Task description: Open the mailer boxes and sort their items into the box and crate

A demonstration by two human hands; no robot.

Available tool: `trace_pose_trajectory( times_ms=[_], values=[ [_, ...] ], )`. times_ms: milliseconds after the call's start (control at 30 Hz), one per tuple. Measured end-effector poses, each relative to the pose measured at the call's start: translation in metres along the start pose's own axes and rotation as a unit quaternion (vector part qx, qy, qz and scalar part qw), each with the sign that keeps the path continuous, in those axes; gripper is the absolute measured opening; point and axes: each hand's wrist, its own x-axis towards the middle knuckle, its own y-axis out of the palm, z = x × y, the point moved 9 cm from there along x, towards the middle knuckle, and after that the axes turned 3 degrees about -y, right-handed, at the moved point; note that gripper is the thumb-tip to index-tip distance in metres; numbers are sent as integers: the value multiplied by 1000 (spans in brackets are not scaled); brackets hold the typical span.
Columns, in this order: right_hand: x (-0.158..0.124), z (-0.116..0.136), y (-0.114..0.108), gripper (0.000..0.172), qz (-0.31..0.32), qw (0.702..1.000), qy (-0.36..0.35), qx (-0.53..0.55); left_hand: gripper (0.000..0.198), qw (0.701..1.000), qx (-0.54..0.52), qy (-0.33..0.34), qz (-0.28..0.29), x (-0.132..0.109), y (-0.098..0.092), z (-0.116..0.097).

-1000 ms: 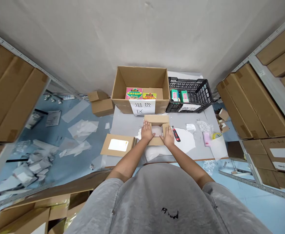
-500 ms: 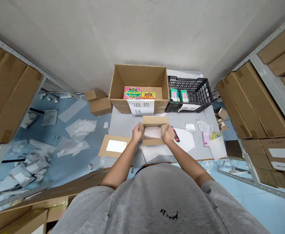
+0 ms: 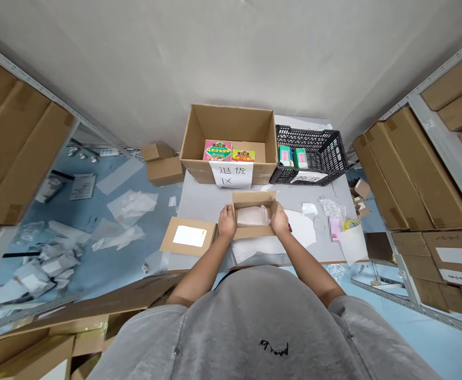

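Left hand point(image 3: 227, 221) and right hand point(image 3: 279, 219) stand apart, clamping the two ends of a small open cardboard box point(image 3: 252, 232) on the grey table point(image 3: 199, 211); a pale pink bundle in translucent wrap point(image 3: 252, 216) lies inside it; a flat cardboard piece point(image 3: 205, 241) lies just left; since half a second ago, the right hand has moved outward, and more of the bundle shows.

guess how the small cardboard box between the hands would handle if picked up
Probably light for its size: the thin-walled small cardboard box seems to hold only a soft-looking pale pink wrapped item. The open flaps may flop, and the item might shift inside.
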Motion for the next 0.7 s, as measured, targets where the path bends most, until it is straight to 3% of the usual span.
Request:
trace_pose_trajectory(
  times_ms=[100,233,367,467,700],
  values=[
    [-4,-21,-22,71,-53,998,14,36,62,999,-13,17,30,4,5,-4],
    [-7,-32,-28,70,-63,993,51,-83,69,997,-35,13,69,10,10,-7],
    [-11,-22,0,68,21,994,26,-109,73,995,-58,-25,73,7,8,-9],
    [-19,-16,21,78,79,992,0,-95,71,996,-44,-36,64,2,2,-13],
    [-24,-15,25,113,70,991,-4,-111,91,988,25,137,63,4,-9,-47]
  ],
)
